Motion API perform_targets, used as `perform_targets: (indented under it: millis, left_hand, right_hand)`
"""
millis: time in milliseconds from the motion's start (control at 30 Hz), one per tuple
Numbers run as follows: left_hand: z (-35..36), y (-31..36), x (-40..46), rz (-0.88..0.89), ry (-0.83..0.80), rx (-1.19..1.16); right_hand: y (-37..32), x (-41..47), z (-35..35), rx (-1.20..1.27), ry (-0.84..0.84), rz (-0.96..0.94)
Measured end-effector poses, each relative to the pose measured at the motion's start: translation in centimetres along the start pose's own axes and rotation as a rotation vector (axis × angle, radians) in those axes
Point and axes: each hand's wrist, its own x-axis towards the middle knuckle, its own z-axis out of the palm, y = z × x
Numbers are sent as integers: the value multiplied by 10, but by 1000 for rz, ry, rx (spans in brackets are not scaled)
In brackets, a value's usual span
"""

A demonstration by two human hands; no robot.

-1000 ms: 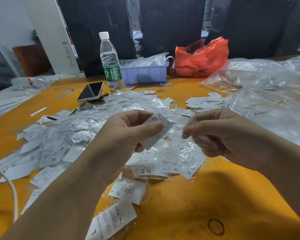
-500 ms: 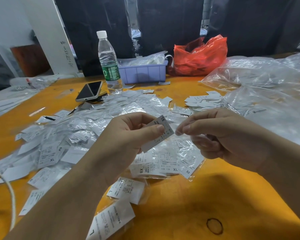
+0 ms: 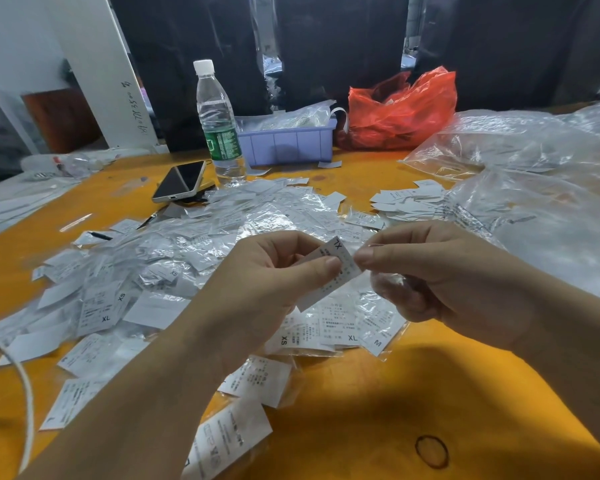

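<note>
Item: XL label [image 3: 343, 261], white, tilted, held above the counter [image 3: 395, 393] in front of the person.
Hold: left hand [image 3: 274, 282] pinches it between thumb and fingers, printed end left free, presumably for bagging. Right hand [image 3: 430, 271] pinches a clear sleeve [image 3: 387, 284] at that end; the sleeve's mouth is hard to make out.
Beneath: pile [image 3: 222, 237] of bagged labels, sizes XS, M and XL showing.
Beyond: loose labels [image 3: 409, 200], phone [image 3: 179, 181], bottle [image 3: 219, 123], tray [image 3: 288, 143], red bag [image 3: 402, 109], clear bags [image 3: 534, 174].
Obstruction: none between the hands; the pile crowds the space below them.
</note>
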Motion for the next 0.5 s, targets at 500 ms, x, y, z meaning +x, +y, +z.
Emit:
perform_targets:
  millis: [500]
  left_hand:
    - [-2,-2,0,-58,-47,129]
  right_hand:
    - [3,0,10,-109,101,-55]
